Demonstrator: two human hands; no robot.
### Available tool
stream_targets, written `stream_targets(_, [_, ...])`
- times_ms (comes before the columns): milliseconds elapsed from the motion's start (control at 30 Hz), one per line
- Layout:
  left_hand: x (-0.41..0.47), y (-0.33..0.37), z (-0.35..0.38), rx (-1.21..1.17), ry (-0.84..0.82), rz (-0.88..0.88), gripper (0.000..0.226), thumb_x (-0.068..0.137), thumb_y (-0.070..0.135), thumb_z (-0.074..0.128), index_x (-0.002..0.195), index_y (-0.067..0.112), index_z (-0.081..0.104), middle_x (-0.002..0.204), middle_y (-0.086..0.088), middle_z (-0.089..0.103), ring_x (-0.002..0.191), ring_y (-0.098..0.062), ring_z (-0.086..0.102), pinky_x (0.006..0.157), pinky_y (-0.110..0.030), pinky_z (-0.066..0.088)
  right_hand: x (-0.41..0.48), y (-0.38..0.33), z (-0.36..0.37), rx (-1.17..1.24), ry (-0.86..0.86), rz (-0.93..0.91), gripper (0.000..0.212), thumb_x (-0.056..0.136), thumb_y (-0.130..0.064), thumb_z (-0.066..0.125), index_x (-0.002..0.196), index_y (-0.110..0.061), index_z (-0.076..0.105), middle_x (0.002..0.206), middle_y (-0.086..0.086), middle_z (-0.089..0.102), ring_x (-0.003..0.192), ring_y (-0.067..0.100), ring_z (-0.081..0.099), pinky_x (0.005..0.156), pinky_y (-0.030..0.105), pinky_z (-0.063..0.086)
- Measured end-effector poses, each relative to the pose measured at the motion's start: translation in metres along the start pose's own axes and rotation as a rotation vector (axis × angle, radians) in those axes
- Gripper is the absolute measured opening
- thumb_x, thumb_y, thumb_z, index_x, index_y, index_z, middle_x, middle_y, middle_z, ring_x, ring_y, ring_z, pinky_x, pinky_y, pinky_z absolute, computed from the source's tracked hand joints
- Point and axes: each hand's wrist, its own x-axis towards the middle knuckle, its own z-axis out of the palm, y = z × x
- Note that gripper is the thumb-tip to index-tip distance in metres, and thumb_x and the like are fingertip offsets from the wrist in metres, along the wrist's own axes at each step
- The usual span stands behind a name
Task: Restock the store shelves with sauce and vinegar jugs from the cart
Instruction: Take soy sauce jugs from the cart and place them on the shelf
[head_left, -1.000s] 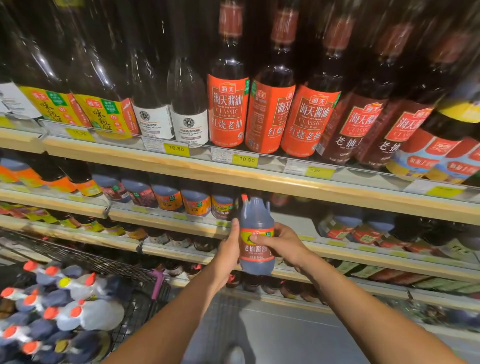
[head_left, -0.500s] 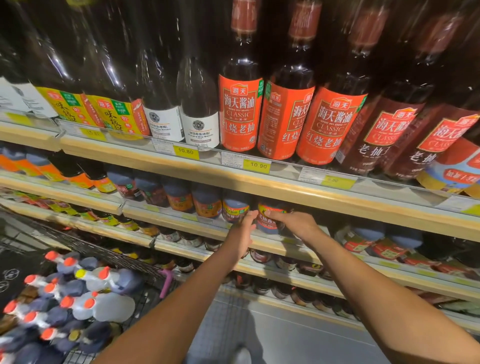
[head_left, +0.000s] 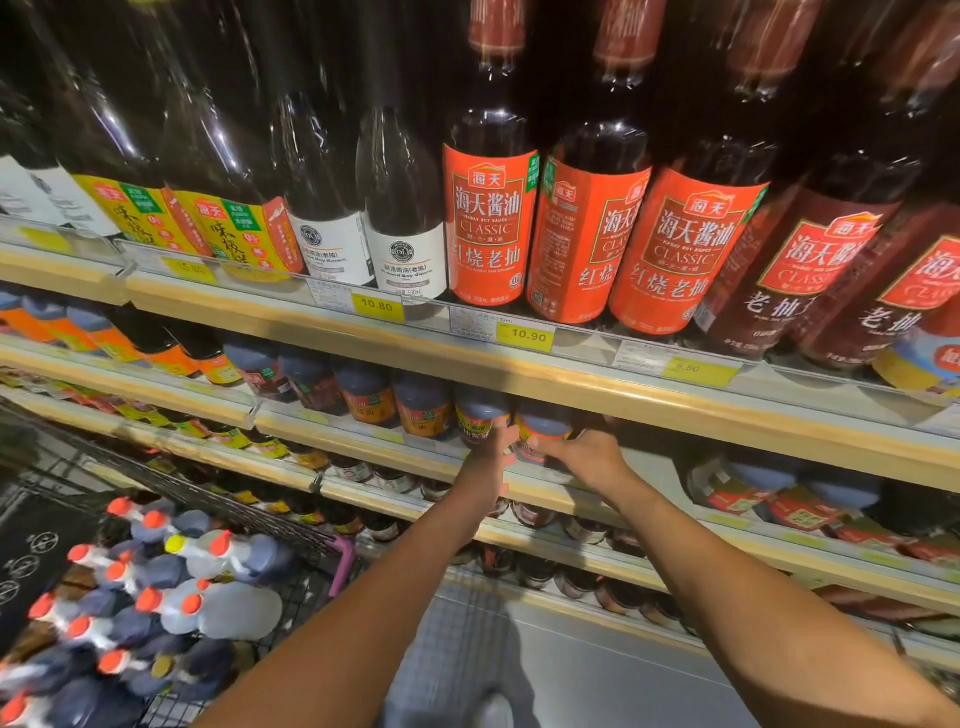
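at the middle of the frame, under the lip of the upper shelf (head_left: 675, 402), the sauce jug (head_left: 545, 428) now stands on the second shelf (head_left: 660, 475). a second ago you held it out in front of the shelving, clear of the rows. now it sits in line, just beside a neighbouring jug (head_left: 480, 418) on its left.

your left hand (head_left: 493, 454) lies against the jug's left side with its fingers straight and close together, pressing, not gripping. your right hand (head_left: 587, 454) has its thumb across the label; the other fingers run behind the jug into shadow, so the hold looks like a light clasp, though you cannot tell it fully.

this jug looks as good as placed; what remains, by my reading, is to let go and go back to the cart (head_left: 234, 512) at lower left, which holds many more capped jugs (head_left: 228, 608).

the shelves are pale wood with clear rails and yellow price tags (head_left: 524, 335). tall dark bottles (head_left: 488, 223) crowd the top row. grey floor (head_left: 597, 670) shows at the bottom.
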Motion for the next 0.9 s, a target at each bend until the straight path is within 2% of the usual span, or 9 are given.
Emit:
stream_targets(100, [0.002,-0.003,-0.006,0.004,0.008,-0.011,0.068,0.103,0.060,0.017,0.149,0.018,0.045,0.160,-0.001,0.038,0.144,-0.024,0.039,0.113,-0.050,0.028,-0.001,0.007,0.002,0.109,-0.015,-0.080,0.022,0.071,-0.027,0.091,0.078,-0.033,0.072,0.066,-0.033,0.068,0.066,-0.021,0.062,0.056,-0.002,0.041])
stream_targets(200, [-0.001,-0.006,-0.014,0.019,0.025,0.005,0.068,0.102,0.064,0.022,0.146,0.021,0.050,0.156,0.002,0.043,0.139,-0.019,0.045,0.110,-0.046,0.033,-0.002,0.006,0.002,0.084,-0.007,-0.092,0.027,0.070,-0.029,0.092,0.085,-0.035,0.071,0.078,-0.029,0.069,0.072,-0.020,0.062,0.061,-0.001,0.044])
stream_targets(300, [-0.005,-0.009,-0.021,-0.004,0.048,0.016,0.058,0.103,0.060,0.026,0.137,0.023,0.055,0.154,0.003,0.047,0.127,-0.014,0.051,0.111,-0.046,0.036,-0.004,0.005,0.001,0.067,0.000,-0.113,0.028,0.069,-0.028,0.092,0.086,-0.035,0.070,0.080,-0.030,0.066,0.069,-0.024,0.059,0.060,-0.003,0.043])
stream_targets(433, [-0.012,-0.010,-0.031,-0.039,0.108,-0.031,0.061,0.105,0.056,0.028,0.149,0.018,0.047,0.152,-0.004,0.049,0.138,-0.022,0.047,0.114,-0.048,0.034,-0.015,0.004,0.000,0.115,-0.003,-0.148,0.023,0.070,-0.022,0.091,0.082,-0.029,0.074,0.081,-0.017,0.076,0.074,-0.010,0.069,0.061,0.004,0.048])
stream_targets(500, [-0.017,-0.014,-0.037,-0.037,0.122,-0.007,0.060,0.106,0.054,0.028,0.149,0.017,0.047,0.153,-0.006,0.048,0.138,-0.023,0.047,0.111,-0.046,0.036,-0.025,0.003,0.002,0.135,0.022,-0.222,0.026,0.070,-0.019,0.091,0.084,-0.028,0.072,0.077,-0.024,0.075,0.077,-0.009,0.069,0.062,0.002,0.046])
stream_targets(567, [-0.023,-0.016,-0.042,-0.024,0.120,0.008,0.062,0.106,0.055,0.025,0.150,0.017,0.045,0.155,-0.007,0.044,0.140,-0.025,0.044,0.107,-0.043,0.037,-0.036,0.005,0.005,0.117,0.099,-0.287,0.034,0.069,-0.021,0.092,0.086,-0.030,0.064,0.079,-0.023,0.072,0.081,-0.013,0.066,0.066,-0.001,0.042])
stream_targets(667, [-0.025,-0.017,-0.046,-0.035,0.091,-0.007,0.058,0.108,0.049,0.027,0.153,0.015,0.040,0.159,-0.007,0.039,0.144,-0.027,0.037,0.109,-0.041,0.033,-0.053,0.007,0.010,0.037,0.176,-0.262,0.060,0.068,-0.036,0.092,0.108,-0.033,0.047,0.109,-0.008,0.050,0.102,0.002,0.051,0.081,0.008,0.037])
stream_targets(767, [-0.030,-0.028,-0.056,-0.043,0.021,0.046,0.061,0.102,0.050,0.042,0.151,0.015,0.041,0.150,0.000,0.041,0.143,-0.024,0.037,0.108,-0.038,0.029,-0.067,0.016,0.018,0.053,0.178,-0.350,0.075,0.069,-0.042,0.090,0.128,-0.034,0.044,0.129,-0.011,0.048,0.120,0.000,0.048,0.091,-0.001,0.035])
stream_targets(900, [-0.036,-0.059,-0.080,0.182,0.059,0.211,0.039,0.106,0.042,0.044,0.138,0.023,0.055,0.132,0.007,0.057,0.117,-0.011,0.055,0.101,-0.030,0.043,-0.090,0.030,0.041,-0.045,0.223,-0.359,0.103,0.070,-0.060,0.082,0.154,-0.029,0.030,0.158,-0.016,0.032,0.144,-0.002,0.028,0.115,0.020,0.026])
